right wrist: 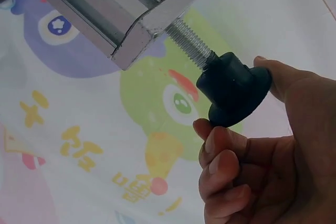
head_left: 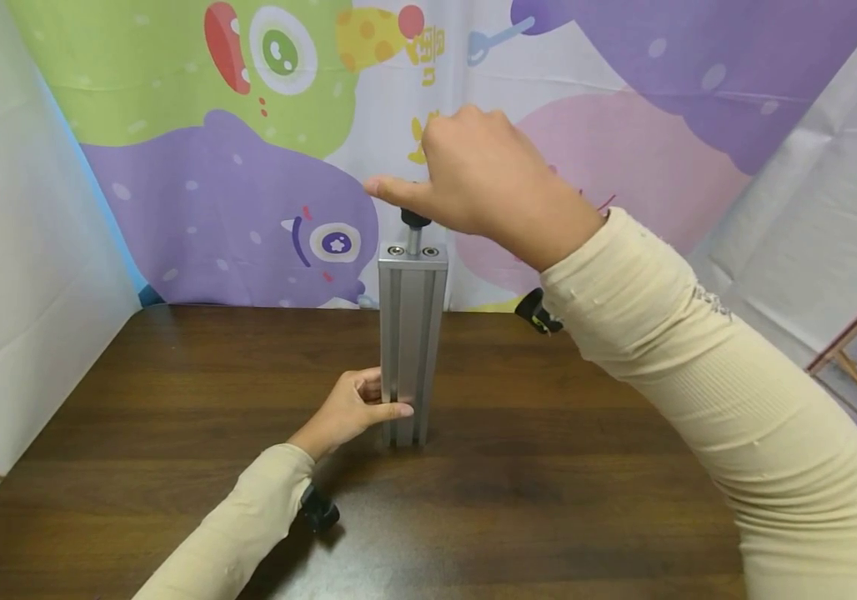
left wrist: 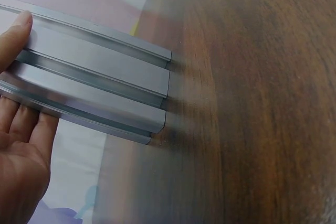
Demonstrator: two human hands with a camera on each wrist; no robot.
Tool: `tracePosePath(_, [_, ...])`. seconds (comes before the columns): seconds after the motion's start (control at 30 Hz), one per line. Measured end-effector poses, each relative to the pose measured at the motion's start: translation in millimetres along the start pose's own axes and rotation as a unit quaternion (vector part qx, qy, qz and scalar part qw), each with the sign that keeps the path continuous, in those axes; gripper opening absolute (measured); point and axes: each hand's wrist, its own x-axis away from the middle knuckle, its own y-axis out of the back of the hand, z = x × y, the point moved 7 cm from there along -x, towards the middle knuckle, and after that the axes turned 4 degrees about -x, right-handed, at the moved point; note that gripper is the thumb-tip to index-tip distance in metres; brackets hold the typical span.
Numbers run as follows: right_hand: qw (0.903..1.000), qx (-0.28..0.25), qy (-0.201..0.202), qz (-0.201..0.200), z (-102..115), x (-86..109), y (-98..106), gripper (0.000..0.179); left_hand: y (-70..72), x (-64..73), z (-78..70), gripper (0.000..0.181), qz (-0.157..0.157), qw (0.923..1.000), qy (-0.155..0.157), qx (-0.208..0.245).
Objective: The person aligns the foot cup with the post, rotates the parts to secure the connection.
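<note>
A silver slotted aluminium profile stands upright on the table. My left hand grips it near its lower end, thumb across the front face and fingers behind. An end plate with two screws caps the top. Rising from that plate is a threaded stem, which carries a black levelling foot with a wide round base. Above the profile, my right hand holds the foot's rim between thumb and curled index finger, as the right wrist view shows. The other right fingers curl below, off the foot.
Brown wood-grain table extends around the profile. Behind it hangs a cartoon-printed cloth, with pale cloth walls at both sides. A black wrist camera is worn at the left sleeve, another at the right.
</note>
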Motion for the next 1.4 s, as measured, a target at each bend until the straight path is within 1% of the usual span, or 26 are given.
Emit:
tracePosePath(0.1, [1.0, -0.006, 0.0, 0.0, 0, 1.8, 0, 0.064, 0.0, -0.3, 0.3, 0.048, 0.001, 1.0, -0.001, -0.001])
tracePosePath(0.17, [0.9996, -0.026, 0.009, 0.008, -1, 3.2, 0, 0.065, -0.1, -0.3, 0.4, 0.048, 0.001, 1.0, -0.002, -0.001])
tracePosePath(0.23, [0.9971, -0.06, 0.038, 0.027, -2, 4.1, -1, 0.062, -0.1, -0.3, 0.6, 0.048, 0.002, 1.0, -0.001, 0.0])
tracePosePath(0.27, [0.9941, -0.078, 0.06, 0.046, -3, 4.5, -2, 0.059, 0.0, -0.4, 0.7, 0.048, 0.002, 1.0, -0.001, -0.001])
tracePosePath(0.3, [0.9894, -0.094, 0.085, 0.07, -3, 5.3, -3, 0.055, 0.1, -0.7, 1.1, 0.048, 0.001, 1.0, -0.001, 0.0])
tracePosePath(0.33, [0.9827, -0.111, 0.114, 0.095, -3, 6.4, -4, 0.049, 0.1, -0.8, 1.2, 0.048, 0.002, 1.0, 0.0, 0.0])
tracePosePath(0.4, [0.9626, -0.15, 0.173, 0.145, -4, 9.5, -7, 0.041, 0.2, -1.0, 1.3, 0.048, 0.001, 1.0, 0.0, -0.002])
tracePosePath(0.47, [0.9414, -0.173, 0.229, 0.178, -4, 12.9, -9, 0.046, 0.6, -0.9, 1.6, 0.048, 0.0, 1.0, 0.001, -0.004])
tracePosePath(0.5, [0.9322, -0.185, 0.251, 0.184, -3, 14.1, -9, 0.049, 0.7, -1.0, 1.9, 0.048, 0.0, 1.0, 0.003, -0.004])
tracePosePath(0.57, [0.9183, -0.205, 0.285, 0.183, -3, 14.5, -8, 0.052, 0.7, -0.5, 1.5, 0.048, 0.0, 1.0, 0.002, -0.006])
tracePosePath(0.6, [0.9149, -0.207, 0.298, 0.177, -3, 13.9, -7, 0.053, 0.8, -0.3, 1.3, 0.048, 0.0, 1.0, 0.002, -0.007])
tracePosePath(0.67, [0.9124, -0.211, 0.31, 0.164, -3, 12.1, -6, 0.052, 0.8, 0.2, 0.7, 0.048, -0.001, 1.0, -0.001, -0.008])
tracePosePath(0.7, [0.9126, -0.213, 0.31, 0.16, -3, 11.0, -6, 0.051, 0.8, 0.2, 0.6, 0.048, -0.001, 1.0, -0.002, -0.009])
tracePosePath(0.73, [0.9149, -0.211, 0.307, 0.155, -4, 9.9, -6, 0.049, 0.9, 0.2, 0.6, 0.047, -0.001, 0.9999, -0.003, -0.01])
tracePosePath(0.8, [0.9204, -0.211, 0.294, 0.148, -5, 8.1, -7, 0.045, 1.0, 0.0, 1.0, 0.046, -0.003, 0.9999, -0.003, -0.012])
tracePosePath(0.83, [0.9249, -0.209, 0.283, 0.145, -6, 7.4, -7, 0.043, 1.0, -0.1, 1.3, 0.045, -0.003, 0.9999, -0.002, -0.013])
tracePosePath(0.9, [0.9366, -0.195, 0.26, 0.131, -6, 6.2, -6, 0.036, 1.0, -0.4, 1.9, 0.044, -0.003, 0.9999, 0.0, -0.012])
tracePosePath(0.97, [0.9524, -0.181, 0.221, 0.105, -8, 3.9, -5, 0.028, 0.7, -0.4, 1.7, 0.043, -0.004, 0.9999, 0.001, -0.012])
tracePosePath(1.0, [0.9614, -0.173, 0.196, 0.086, -9, 2.6, -5, 0.028, 0.7, -0.5, 1.6, 0.043, -0.004, 0.9999, -0.001, -0.011])
tracePosePath(1.03, [0.9701, -0.163, 0.167, 0.065, -11, 1.4, -4, 0.032, 0.5, -0.4, 1.2, 0.043, -0.005, 0.9999, -0.001, -0.011])
tracePosePath(1.1, [0.9817, -0.153, 0.112, 0.019, -14, 0.0, -4, 0.044, -0.1, -0.1, -0.2, 0.044, -0.005, 0.9999, -0.004, -0.009])
tracePosePath(1.17, [0.9868, -0.147, 0.064, -0.025, -17, -0.1, -5, 0.054, -0.4, 0.1, -1.1, 0.044, -0.006, 0.9999, -0.004, -0.009])
tracePosePath(1.2, [0.9874, -0.147, 0.044, -0.041, -18, 0.3, -6, 0.058, -0.6, 0.2, -1.5, 0.044, -0.006, 0.9999, -0.004, -0.009])
tracePosePath(1.3, [0.9868, -0.14, 0.017, -0.078, -19, 1.0, -9, 0.064, -0.6, 0.7, -1.8, 0.044, -0.007, 0.9999, 0.0, -0.01])
tracePosePath(1.4, [0.9863, -0.138, 0.002, -0.091, -19, 1.4, -11, 0.065, 0.0, 1.0, -1.0, 0.044, -0.008, 0.9999, 0.005, -0.012])
